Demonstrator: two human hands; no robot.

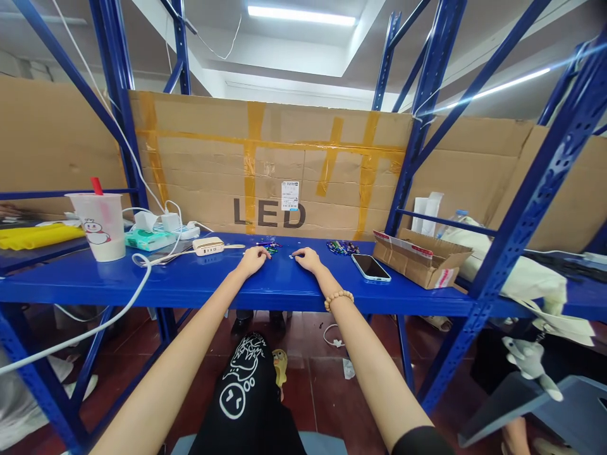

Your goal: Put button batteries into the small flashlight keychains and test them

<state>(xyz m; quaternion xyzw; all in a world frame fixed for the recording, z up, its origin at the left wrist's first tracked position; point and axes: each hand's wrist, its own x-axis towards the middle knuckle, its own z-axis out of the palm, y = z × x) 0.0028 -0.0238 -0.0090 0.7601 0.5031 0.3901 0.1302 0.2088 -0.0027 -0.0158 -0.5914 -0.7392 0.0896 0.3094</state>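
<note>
left hand (255, 260): fingers curled beside small coloured pieces (269, 244); cannot tell if gripping
right hand (308, 260): fingers bent, low over blue table (284, 284); hold unclear
coloured pile (342, 248): right of right hand
phone (371, 268): right of pile, nearer
open carton (420, 258): right of phone

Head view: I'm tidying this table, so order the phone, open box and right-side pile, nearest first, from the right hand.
1. Right-side pile: right of the right hand.
2. Phone: farther right, past the pile.
3. Open box: rightmost of these.
</note>
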